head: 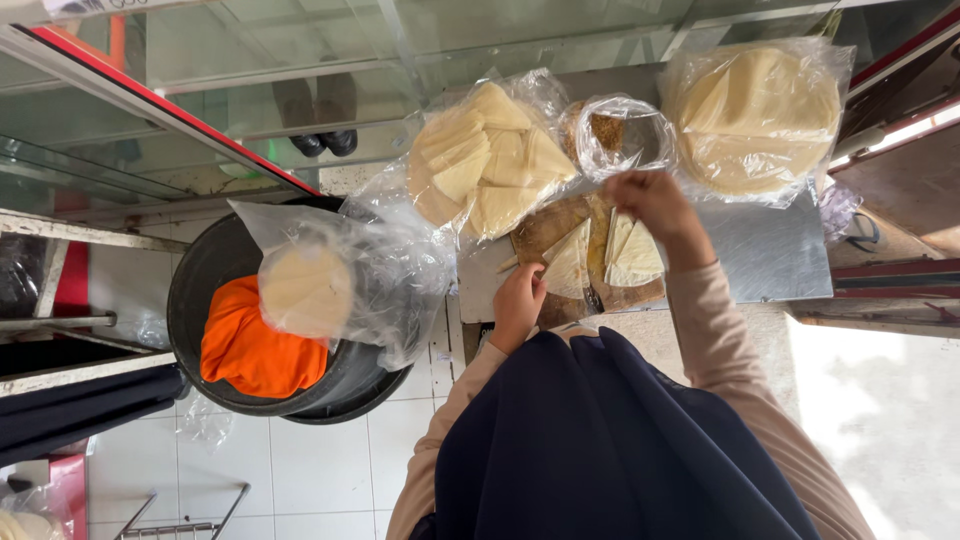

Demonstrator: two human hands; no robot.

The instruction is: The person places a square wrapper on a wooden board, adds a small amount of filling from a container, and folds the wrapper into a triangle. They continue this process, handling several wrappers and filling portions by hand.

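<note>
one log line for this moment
left hand: holds knife on wedge | right hand: over wedge stack | board

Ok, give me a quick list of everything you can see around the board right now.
Wooden board: one, brown, on the metal counter.
Cut wedges: several, pale, on the board.
Bagged wedges: one bag, pale, beside the board.
Bagged rounds: one stack, pale, on the counter.
Small bag: one, clear.
Bucket: one, black, holding orange cloth.
Bagged disc: one, over the bucket.
Left hand: at the wedges.
Right hand: over the board.
</note>
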